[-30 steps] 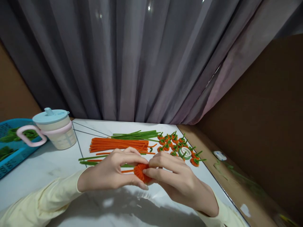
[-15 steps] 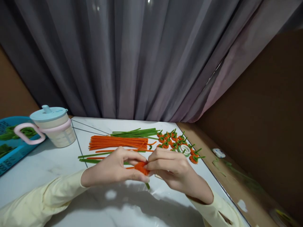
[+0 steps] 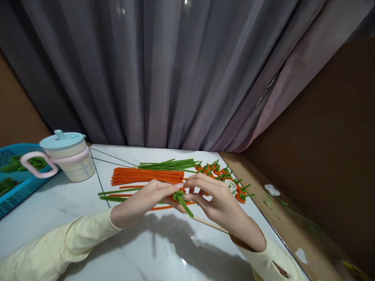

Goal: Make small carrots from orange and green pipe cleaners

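Observation:
My left hand [image 3: 146, 201] and my right hand [image 3: 218, 203] meet over the white table [image 3: 58, 210]. Between their fingertips they pinch a small orange pipe-cleaner pumpkin [image 3: 178, 194] with a green stem pointing toward me. A thin wooden stick [image 3: 209, 225] lies under my right hand. Behind the hands lie a bundle of orange pipe cleaners [image 3: 146, 176] and a bundle of green pipe cleaners [image 3: 168, 164]. Several finished orange pumpkins [image 3: 216, 171] with green stems sit at the right, around a roll of tape [image 3: 231, 185].
A cup with a light-blue lid and pink handle [image 3: 66, 156] stands at the back left. A blue basket [image 3: 14, 179] with green pieces is at the far left. Grey curtains [image 3: 175, 74] hang behind. A brown surface [image 3: 281, 218] borders the table's right edge.
The hands have lifted and turned the pumpkin, so its green stem now shows toward me. My right hand's fingers have spread and the wooden stick under it has come into sight.

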